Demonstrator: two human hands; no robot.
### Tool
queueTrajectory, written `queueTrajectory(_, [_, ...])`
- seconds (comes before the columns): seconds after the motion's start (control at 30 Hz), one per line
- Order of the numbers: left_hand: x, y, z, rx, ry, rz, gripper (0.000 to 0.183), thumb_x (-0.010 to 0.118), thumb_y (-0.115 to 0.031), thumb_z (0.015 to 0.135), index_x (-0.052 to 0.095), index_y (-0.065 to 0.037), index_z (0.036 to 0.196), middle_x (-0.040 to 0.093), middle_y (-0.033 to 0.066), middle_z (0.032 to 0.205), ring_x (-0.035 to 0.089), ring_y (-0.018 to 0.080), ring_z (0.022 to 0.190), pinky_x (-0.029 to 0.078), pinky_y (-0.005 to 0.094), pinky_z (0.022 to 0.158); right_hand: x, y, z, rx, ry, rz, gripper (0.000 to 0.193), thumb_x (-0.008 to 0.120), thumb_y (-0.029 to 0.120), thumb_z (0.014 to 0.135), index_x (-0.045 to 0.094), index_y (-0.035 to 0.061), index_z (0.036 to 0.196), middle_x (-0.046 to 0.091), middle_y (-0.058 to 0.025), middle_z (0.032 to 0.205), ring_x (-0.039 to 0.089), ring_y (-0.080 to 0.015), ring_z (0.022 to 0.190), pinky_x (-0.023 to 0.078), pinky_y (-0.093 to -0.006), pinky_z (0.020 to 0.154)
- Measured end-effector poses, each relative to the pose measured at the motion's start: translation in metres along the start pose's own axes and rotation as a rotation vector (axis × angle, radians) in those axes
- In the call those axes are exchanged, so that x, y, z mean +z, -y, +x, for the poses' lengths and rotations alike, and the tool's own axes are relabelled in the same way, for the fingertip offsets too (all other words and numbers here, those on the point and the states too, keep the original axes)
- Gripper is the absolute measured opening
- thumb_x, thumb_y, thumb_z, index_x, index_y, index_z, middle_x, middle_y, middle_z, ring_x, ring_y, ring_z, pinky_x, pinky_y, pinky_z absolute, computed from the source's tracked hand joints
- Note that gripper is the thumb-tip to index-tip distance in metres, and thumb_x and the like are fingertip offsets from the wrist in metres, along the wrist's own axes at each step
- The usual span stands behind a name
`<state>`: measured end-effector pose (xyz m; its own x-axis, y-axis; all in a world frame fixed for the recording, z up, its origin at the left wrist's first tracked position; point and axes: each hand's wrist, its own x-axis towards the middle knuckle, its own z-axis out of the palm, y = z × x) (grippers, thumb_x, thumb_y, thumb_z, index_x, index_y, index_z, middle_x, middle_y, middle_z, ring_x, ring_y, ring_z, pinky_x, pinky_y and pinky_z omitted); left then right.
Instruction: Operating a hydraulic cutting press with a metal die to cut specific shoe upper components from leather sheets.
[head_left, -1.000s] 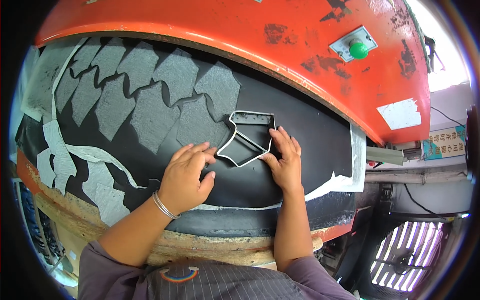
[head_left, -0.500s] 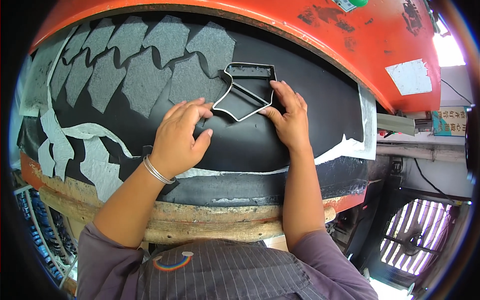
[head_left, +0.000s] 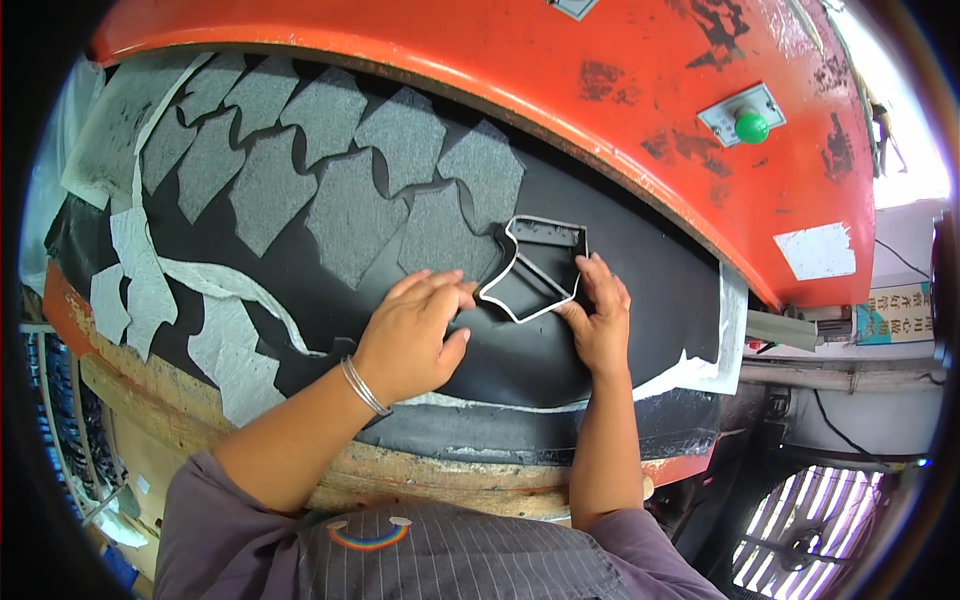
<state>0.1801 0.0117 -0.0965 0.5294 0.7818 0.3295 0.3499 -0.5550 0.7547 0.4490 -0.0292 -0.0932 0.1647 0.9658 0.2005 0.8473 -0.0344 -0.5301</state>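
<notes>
A metal-edged cutting die (head_left: 545, 275), pointed at the bottom and crossed by a bar, rests on a smooth black sheet (head_left: 640, 300). My right hand (head_left: 602, 330) grips its right side, thumb at the lower edge and fingers along the upright edge. My left hand (head_left: 415, 335) is by the die's lower left corner, fingers forward and thumb apart. Whether its fingertips touch the die I cannot tell. Left of the die run two rows of grey, rough-faced shield shapes (head_left: 357, 215), close together; cut pieces or openings, I cannot make out which.
An orange machine beam (head_left: 640, 130) with a green button (head_left: 751, 126) spans the far side. Torn whitish scraps (head_left: 235, 350) lie at the left, and a pale strip edges the sheet on the right. A worn wooden bar (head_left: 440, 478) runs along the near edge.
The view has shifted, bringing more of the orange beam and its green button into sight. Both hands and the die keep about the same place on the sheet.
</notes>
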Motion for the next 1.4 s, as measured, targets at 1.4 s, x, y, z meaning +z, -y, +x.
queueTrajectory(1.4, [-0.080, -0.041, -0.048, -0.013, 0.239, 0.136, 0.021, 0.064, -0.030, 0.082, 0.070, -0.011, 0.080, 0.064, 0.0074, 0.077, 0.063, 0.0281, 0.077, 0.051, 0.0397, 0.067, 0.004, 0.170, -0.086, -0.259, 0.314, -0.119, 0.042, 0.080, 0.028, 0.067, 0.062, 0.0029, 0.095, 0.059, -0.0123, 0.093, 0.058, -0.0297, 0.092, 0.049, -0.0374, 0.079])
